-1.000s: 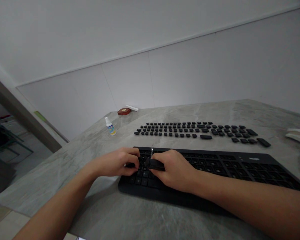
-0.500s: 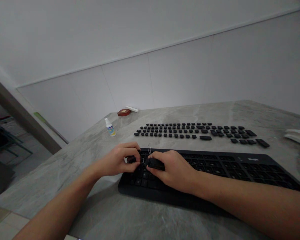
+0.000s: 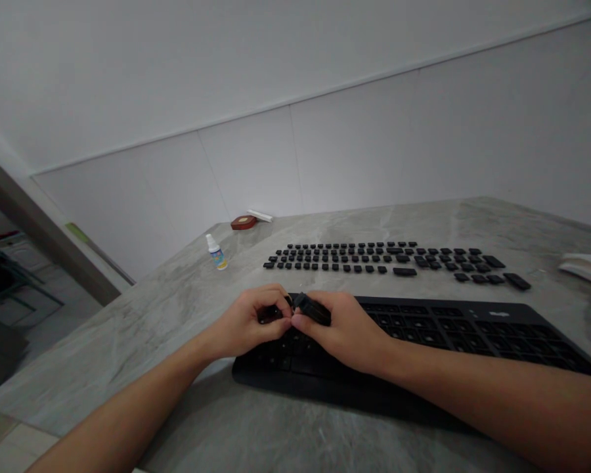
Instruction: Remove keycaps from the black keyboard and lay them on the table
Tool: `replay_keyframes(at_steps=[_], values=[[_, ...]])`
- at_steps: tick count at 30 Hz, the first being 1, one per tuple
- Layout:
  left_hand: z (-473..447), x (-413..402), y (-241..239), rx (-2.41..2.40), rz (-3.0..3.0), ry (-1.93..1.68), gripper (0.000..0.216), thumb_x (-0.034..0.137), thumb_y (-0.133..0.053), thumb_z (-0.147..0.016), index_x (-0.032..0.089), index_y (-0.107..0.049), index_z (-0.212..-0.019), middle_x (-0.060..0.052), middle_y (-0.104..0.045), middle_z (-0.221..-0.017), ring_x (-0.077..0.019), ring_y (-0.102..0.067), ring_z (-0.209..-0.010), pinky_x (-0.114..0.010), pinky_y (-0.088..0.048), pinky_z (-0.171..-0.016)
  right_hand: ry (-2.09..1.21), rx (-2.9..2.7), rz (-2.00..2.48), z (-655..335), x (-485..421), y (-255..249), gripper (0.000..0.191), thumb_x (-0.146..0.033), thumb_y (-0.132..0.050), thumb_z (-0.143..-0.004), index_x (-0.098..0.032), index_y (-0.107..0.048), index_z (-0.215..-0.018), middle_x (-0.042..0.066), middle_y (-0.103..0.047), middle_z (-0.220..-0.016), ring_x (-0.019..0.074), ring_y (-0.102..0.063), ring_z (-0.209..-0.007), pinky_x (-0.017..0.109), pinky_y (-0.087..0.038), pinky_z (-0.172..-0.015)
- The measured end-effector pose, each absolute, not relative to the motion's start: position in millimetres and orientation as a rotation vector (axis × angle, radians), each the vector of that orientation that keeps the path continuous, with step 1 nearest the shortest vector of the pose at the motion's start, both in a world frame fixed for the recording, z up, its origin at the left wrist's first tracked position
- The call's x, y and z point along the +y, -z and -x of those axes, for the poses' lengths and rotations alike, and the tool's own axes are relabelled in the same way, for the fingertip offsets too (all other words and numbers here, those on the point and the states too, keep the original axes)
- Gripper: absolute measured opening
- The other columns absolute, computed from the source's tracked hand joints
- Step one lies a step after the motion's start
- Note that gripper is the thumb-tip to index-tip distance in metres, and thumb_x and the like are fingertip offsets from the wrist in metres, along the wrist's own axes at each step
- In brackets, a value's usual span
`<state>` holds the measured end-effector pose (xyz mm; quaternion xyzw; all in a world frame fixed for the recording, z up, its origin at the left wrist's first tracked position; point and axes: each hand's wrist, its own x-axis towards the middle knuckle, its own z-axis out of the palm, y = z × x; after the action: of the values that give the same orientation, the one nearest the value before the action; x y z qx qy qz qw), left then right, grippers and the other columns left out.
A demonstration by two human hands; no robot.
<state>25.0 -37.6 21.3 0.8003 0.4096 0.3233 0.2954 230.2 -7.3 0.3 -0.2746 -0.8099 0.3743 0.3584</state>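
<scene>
A black keyboard [image 3: 453, 328] with its keycaps taken off lies on the grey marble table [image 3: 187, 295]. Both my hands meet over its left end. My right hand [image 3: 342, 328] is closed on a small black tool [image 3: 312, 309], likely a keycap puller. My left hand [image 3: 249, 322] is pinched at the tool's tip on a small black piece [image 3: 270, 314], seemingly a keycap. The removed keycaps [image 3: 389, 257] are laid out in rows on the table behind the keyboard.
A small white spray bottle [image 3: 217, 252] stands at the left behind my hands. A reddish-brown flat box [image 3: 243, 222] and a white stick lie by the wall. White cloth [image 3: 588, 268] rests at the right edge. The table's left edge drops to the floor.
Both hands have risen slightly from the keyboard's left end and come together; the tool's tip is now between my left fingers, and the wire loop seen earlier is hidden.
</scene>
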Motion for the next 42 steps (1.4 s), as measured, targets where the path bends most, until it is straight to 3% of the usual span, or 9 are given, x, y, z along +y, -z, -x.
replay_keyframes(at_steps=[6,12,20,24,30,35,42], values=[[-25,-39,-15,0.947,-1.769,-0.909,0.016,0.03,-0.059,-0.095,0.015,-0.056,-0.099,0.004,-0.052,-0.067,-0.0074,-0.048,-0.056,-0.019,-0.039,-0.052,-0.967,-1.947,0.826,-228,-1,-1,0.016,-0.025,-0.061,-0.084,-0.016,-0.062,-0.071,-0.001,-0.06,-0.066,0.015,-0.053,-0.066,0.026,-0.038,-0.061],[-27,-38,-11,0.923,-1.623,-0.898,0.048,0.021,-0.065,-0.091,0.022,-0.042,-0.133,-0.002,-0.062,-0.092,-0.009,-0.061,-0.066,-0.02,-0.05,-0.056,-0.97,-1.893,0.827,-229,0,-3,0.015,-0.025,-0.061,-0.083,-0.016,-0.063,-0.071,-0.001,-0.06,-0.066,0.0151,-0.053,-0.065,0.027,-0.041,-0.063],[-27,-38,-10,0.759,-1.452,-0.835,0.05,0.007,-0.069,-0.085,0.021,-0.054,-0.131,-0.007,-0.068,-0.107,-0.0189,-0.071,-0.094,-0.033,-0.057,-0.084,-0.956,-1.918,0.801,-229,1,-1,0.012,-0.023,-0.06,-0.083,-0.017,-0.065,-0.074,0.0,-0.066,-0.069,0.0161,-0.058,-0.067,0.027,-0.043,-0.065],[-26,-39,-13,0.723,-1.412,-0.8,0.051,0.004,-0.067,-0.086,0.025,-0.057,-0.132,-0.007,-0.068,-0.117,-0.0196,-0.069,-0.107,-0.031,-0.055,-0.092,-0.94,-1.925,0.814,-230,3,2,0.012,-0.023,-0.061,-0.083,-0.017,-0.065,-0.075,0.0,-0.066,-0.07,0.016,-0.058,-0.068,0.027,-0.042,-0.063],[-28,-39,-18,0.797,-1.412,-0.788,0.04,0.007,-0.069,-0.087,0.024,-0.067,-0.123,-0.006,-0.07,-0.122,-0.0155,-0.07,-0.108,-0.021,-0.055,-0.089,-0.916,-1.894,0.815,-231,2,0,0.015,-0.025,-0.061,-0.083,-0.016,-0.063,-0.07,0.0,-0.062,-0.066,0.0154,-0.056,-0.064,0.027,-0.041,-0.06],[-27,-40,-18,0.866,-1.368,-0.759,0.03,0.017,-0.07,-0.088,0.021,-0.071,-0.118,-0.007,-0.076,-0.109,-0.0165,-0.072,-0.102,-0.023,-0.057,-0.087,-0.935,-1.901,0.756,-231,-4,-3,0.018,-0.027,-0.06,-0.084,-0.016,-0.064,-0.07,0.0,-0.06,-0.065,0.0148,-0.054,-0.063,0.026,-0.041,-0.059],[-25,-40,-18,0.893,-1.332,-0.763,0.034,0.018,-0.074,-0.086,0.021,-0.071,-0.12,-0.009,-0.076,-0.11,-0.0189,-0.073,-0.101,-0.022,-0.059,-0.084,-0.924,-1.914,0.731,-231,-3,0,0.02,-0.03,-0.061,-0.084,-0.017,-0.066,-0.071,0.0,-0.063,-0.065,0.0152,-0.055,-0.063,0.026,-0.04,-0.059]])
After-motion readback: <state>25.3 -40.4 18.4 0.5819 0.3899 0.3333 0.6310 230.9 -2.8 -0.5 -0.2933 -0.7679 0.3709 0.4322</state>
